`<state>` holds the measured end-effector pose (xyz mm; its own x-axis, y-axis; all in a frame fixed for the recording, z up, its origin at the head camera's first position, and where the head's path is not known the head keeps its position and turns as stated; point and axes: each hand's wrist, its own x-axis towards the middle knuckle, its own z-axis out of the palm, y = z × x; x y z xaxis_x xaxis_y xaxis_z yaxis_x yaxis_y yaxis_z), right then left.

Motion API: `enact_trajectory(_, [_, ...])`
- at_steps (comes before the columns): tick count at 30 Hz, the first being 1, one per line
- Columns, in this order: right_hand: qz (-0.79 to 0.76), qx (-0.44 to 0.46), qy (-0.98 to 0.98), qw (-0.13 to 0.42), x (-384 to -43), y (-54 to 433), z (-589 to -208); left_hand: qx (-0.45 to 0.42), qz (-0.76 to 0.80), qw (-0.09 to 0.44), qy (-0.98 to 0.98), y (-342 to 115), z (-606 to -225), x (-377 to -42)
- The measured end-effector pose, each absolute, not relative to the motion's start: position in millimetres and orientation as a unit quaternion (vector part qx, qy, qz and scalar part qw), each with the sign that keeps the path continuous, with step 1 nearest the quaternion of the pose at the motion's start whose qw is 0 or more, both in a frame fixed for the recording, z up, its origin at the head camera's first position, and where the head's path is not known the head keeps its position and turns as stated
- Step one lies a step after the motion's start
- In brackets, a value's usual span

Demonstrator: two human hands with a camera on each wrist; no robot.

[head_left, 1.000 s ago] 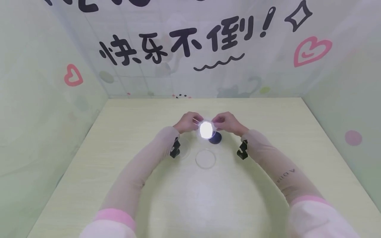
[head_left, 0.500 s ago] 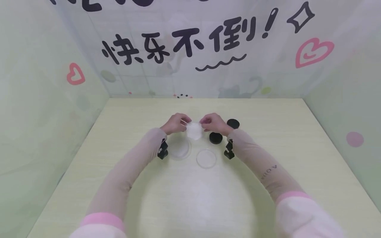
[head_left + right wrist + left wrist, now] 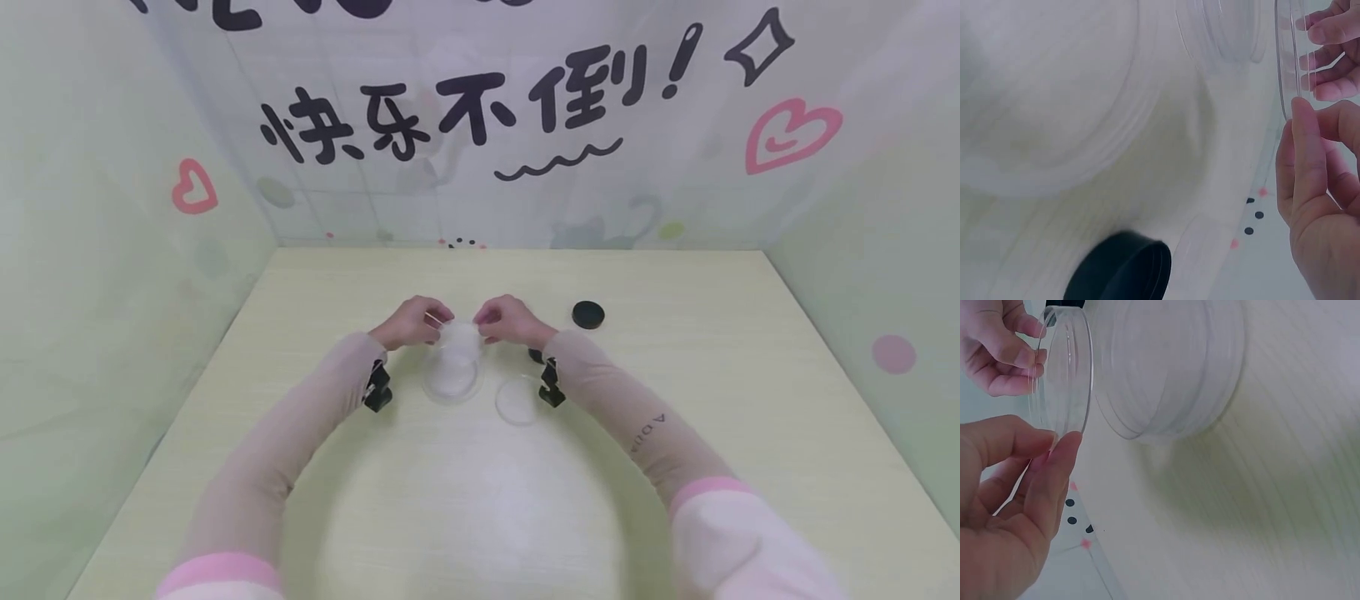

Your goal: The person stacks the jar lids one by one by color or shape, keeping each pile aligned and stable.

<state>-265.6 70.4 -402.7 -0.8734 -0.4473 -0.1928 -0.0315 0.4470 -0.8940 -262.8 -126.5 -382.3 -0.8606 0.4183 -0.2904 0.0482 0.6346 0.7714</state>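
Note:
A clear, shallow petri dish (image 3: 460,335) stands tilted almost on edge, held between my two hands. My left hand (image 3: 415,321) pinches its rim on one side, thumb against fingertips. On the opposite side my right hand (image 3: 513,321) pinches the rim with thumb and fingers. In the left wrist view, the held dish (image 3: 1063,369) is right beside a stack of clear round dishes (image 3: 1166,369) on the table. From the head, it overlaps the far edge of that stack (image 3: 450,383).
Another clear round dish (image 3: 516,402) lies on the table, nearer the body and right of the stack. One black round lid (image 3: 588,315) lies behind the right forearm. A second black lid (image 3: 1116,269) is mostly hidden by the right sleeve from the head.
Both hands have moved left together with the petri dish, from above the black lid to over the stack's far edge. The bright glare on the dish has gone.

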Motion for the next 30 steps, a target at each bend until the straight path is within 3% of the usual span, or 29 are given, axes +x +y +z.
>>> enact_trajectory(30, [-0.461, -0.143, 0.833, 0.269, -260, 50, -419, 0.126, 0.399, 0.303, 0.856, -148, -390, -254])
